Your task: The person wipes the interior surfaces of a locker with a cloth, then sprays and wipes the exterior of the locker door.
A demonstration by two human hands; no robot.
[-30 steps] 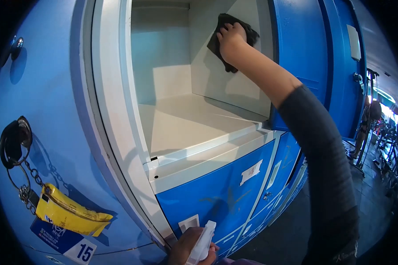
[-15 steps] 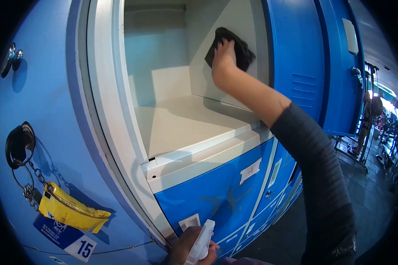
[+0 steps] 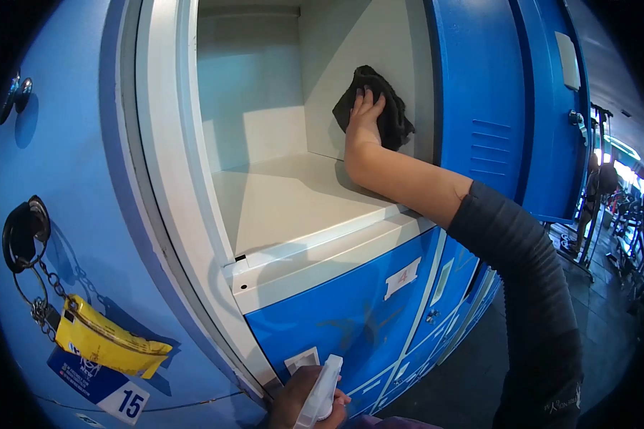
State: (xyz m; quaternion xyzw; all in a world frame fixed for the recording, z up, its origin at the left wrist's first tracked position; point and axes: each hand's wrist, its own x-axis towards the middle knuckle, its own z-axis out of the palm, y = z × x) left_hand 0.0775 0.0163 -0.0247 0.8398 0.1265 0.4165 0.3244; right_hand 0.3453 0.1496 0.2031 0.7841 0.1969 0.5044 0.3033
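My right hand (image 3: 366, 118) presses a black cloth (image 3: 390, 118) flat against the right inner wall of an open locker compartment (image 3: 286, 187), its fingers spread over the cloth. A dark sleeve covers that arm up to the forearm. At the bottom of the view, my left hand (image 3: 298, 397) is closed around a spray bottle (image 3: 325, 393). Only the bottle's whitish top shows; its body is hidden below the frame. The bottle is in front of a blue locker door (image 3: 336, 314) marked 4.
On the left, an open light-blue door (image 3: 64, 171) carries keys with a yellow tag (image 3: 107, 336) and a blue-and-white tag (image 3: 125, 400) numbered 15. Another blue door (image 3: 551, 107) stands open at right. Gym equipment (image 3: 622, 236) is farther off, over a dark floor.
My right hand and the black cloth have slid down a little along the inner wall. The left hand keeps the spray bottle in about the same place. The view has shifted slightly.
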